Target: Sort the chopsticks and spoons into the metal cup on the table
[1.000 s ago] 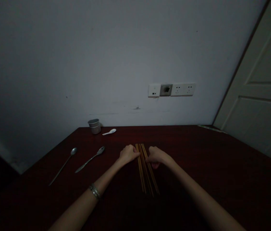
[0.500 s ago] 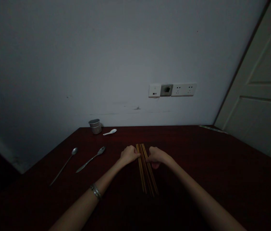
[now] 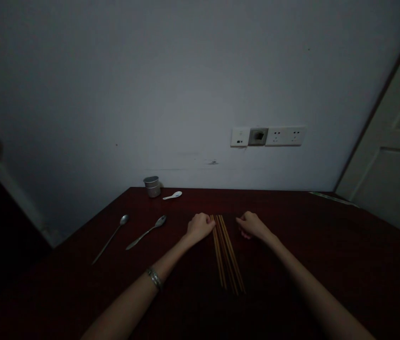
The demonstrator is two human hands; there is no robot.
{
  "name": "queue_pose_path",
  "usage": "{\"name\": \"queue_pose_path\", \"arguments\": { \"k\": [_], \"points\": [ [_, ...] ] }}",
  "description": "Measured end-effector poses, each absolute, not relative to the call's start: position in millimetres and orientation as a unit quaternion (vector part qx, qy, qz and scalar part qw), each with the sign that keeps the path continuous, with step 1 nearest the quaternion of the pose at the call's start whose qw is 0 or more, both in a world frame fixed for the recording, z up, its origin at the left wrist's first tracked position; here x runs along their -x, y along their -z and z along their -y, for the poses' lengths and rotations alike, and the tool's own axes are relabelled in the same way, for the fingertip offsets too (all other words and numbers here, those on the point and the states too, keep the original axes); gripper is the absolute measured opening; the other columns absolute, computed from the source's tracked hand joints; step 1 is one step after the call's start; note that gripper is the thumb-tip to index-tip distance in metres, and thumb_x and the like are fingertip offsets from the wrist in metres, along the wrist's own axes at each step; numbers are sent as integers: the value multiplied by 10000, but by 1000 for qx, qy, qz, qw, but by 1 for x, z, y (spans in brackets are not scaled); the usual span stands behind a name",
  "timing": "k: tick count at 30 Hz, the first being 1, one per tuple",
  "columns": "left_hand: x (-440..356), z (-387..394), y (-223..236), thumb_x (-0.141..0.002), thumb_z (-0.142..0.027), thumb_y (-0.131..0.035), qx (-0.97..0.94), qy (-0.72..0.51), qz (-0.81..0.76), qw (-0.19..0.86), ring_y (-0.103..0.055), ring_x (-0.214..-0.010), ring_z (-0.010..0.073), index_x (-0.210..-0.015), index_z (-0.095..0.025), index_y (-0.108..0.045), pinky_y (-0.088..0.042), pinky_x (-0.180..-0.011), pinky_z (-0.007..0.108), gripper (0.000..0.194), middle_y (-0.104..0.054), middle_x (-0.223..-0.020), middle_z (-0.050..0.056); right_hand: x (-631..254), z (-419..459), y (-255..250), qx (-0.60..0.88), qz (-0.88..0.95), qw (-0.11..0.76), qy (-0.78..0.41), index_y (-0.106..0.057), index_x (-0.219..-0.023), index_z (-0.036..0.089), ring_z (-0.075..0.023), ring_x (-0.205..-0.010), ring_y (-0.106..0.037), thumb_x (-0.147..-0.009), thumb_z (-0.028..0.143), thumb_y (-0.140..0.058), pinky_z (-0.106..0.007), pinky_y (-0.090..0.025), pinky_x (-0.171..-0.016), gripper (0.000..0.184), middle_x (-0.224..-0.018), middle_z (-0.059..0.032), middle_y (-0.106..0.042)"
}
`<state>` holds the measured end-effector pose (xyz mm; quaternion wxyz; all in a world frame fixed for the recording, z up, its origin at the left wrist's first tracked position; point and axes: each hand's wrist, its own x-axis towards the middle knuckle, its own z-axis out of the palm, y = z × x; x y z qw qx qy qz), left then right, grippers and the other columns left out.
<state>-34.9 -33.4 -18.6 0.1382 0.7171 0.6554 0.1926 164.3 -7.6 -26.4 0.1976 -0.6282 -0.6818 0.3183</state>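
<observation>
Several wooden chopsticks (image 3: 227, 250) lie side by side on the dark red table (image 3: 274, 269), their far ends close together and their near ends slightly spread. My left hand (image 3: 200, 227) is closed at their upper left edge, its thumb and fingertips on the leftmost chopstick. To the right of the bundle, my right hand (image 3: 254, 225) rests low over the table with curled fingers, apart from the chopsticks and with nothing seen in it. The undersides of both hands are hidden.
On the left lie a long-handled spoon (image 3: 111, 240) and a metal spoon (image 3: 146, 232). A grey metal cup (image 3: 152, 187) and a white soup spoon (image 3: 173, 195) are near the wall. Sockets (image 3: 285, 136) are on the wall; a thin strip (image 3: 333, 199) lies at the back right.
My right hand has let go of the chopsticks' right edge and moved off to the right. My left hand stays at their left edge. The whole view has shifted slightly.
</observation>
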Motion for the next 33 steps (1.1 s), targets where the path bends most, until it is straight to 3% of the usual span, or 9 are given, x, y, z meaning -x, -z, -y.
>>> {"name": "queue_pose_path", "arguments": {
  "k": [5, 11, 20, 27, 33],
  "points": [
    [42, 32, 3, -766, -351, -465, -713, -247, -646, 113, -591, -730, 164, -782, -192, -652, -399, -618, 234, 246, -661, -829, 53, -180, -2, 50, 616, 677, 280, -289, -501, -529, 155, -93, -338, -490, -809, 377, -370, -165, -351, -322, 381, -419, -11, -540],
    [70, 26, -28, -725, -236, -485, -717, -305, -615, 119, -580, -687, 138, -822, -148, -661, -405, -606, 211, 219, -656, -770, 54, -185, -2, 58, 611, 635, 370, -294, -536, -599, 153, -96, -374, -491, -790, 443, -357, -164, -341, -317, 391, -456, -1, -534],
    [171, 45, -46, -671, -175, -509, -687, -276, -661, 122, -535, -553, 118, -716, -104, -660, -356, -512, 196, 173, -608, -598, 32, -187, -1, 61, 590, 641, 394, -295, -528, -591, 154, -102, -388, -486, -780, 467, -366, -182, -355, -350, 399, -467, -8, -521],
    [239, 68, -26, -629, -308, -596, -684, -158, -700, 132, -569, -637, 135, -667, -157, -672, -339, -518, 193, 173, -642, -674, 19, -189, 1, 64, 590, 658, 386, -265, -548, -574, 164, -121, -399, -505, -766, 475, -369, -207, -366, -392, 407, -458, -20, -541],
    [251, 73, -9, -626, -344, -608, -676, -147, -712, 121, -582, -698, 143, -659, -190, -671, -350, -566, 184, 170, -657, -710, 4, -188, 4, 62, 584, 664, 393, -252, -563, -571, 157, -129, -408, -512, -757, 473, -385, -216, -377, -420, 408, -456, -25, -553]
  ]
}}
